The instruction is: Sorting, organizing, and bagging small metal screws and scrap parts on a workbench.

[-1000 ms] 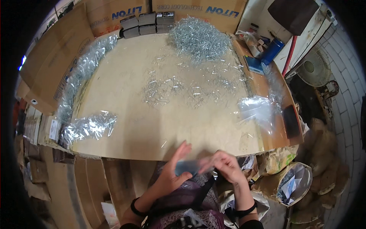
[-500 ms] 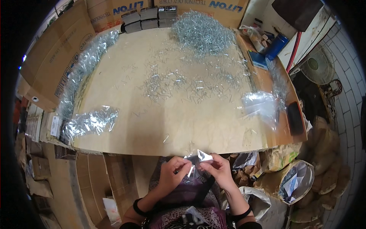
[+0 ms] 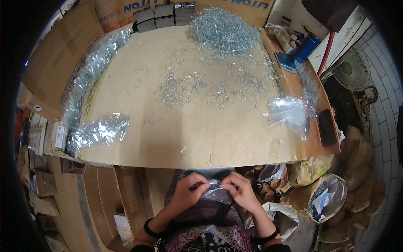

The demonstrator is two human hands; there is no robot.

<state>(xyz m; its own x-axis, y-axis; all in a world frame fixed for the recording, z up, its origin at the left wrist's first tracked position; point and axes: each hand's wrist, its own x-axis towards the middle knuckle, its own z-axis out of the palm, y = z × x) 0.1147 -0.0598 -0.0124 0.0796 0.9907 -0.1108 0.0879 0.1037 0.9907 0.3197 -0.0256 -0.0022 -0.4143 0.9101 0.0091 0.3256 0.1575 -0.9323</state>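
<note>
Just below the near edge of the table, over my lap, both hands hold a small clear plastic bag (image 3: 213, 193). My left hand (image 3: 188, 192) pinches its upper edge between thumb and fingertips on the left. On the right, the fingertips of my right hand (image 3: 241, 190) are closed on the same edge. Glare on the film hides what the bag holds, if anything. Ahead on the wooden tabletop (image 3: 168, 138) lie scattered small bent metal wires (image 3: 180, 90). A large heap of these wires (image 3: 226, 33) rises at the far side.
Clear bags of wires (image 3: 100, 130) line the table's left side. At the right are flat clear bags (image 3: 287, 111), a dark phone (image 3: 326, 128), a blue box (image 3: 286, 62) and a blue cylinder (image 3: 306, 48). Grey stacked packs (image 3: 163, 17) stand behind. An open sack (image 3: 317, 201) sits lower right.
My hands have drawn level, both pinching the bag's top edge. The shiny folded corner that stood up by my right hand is down, and the film now stretches between the hands.
</note>
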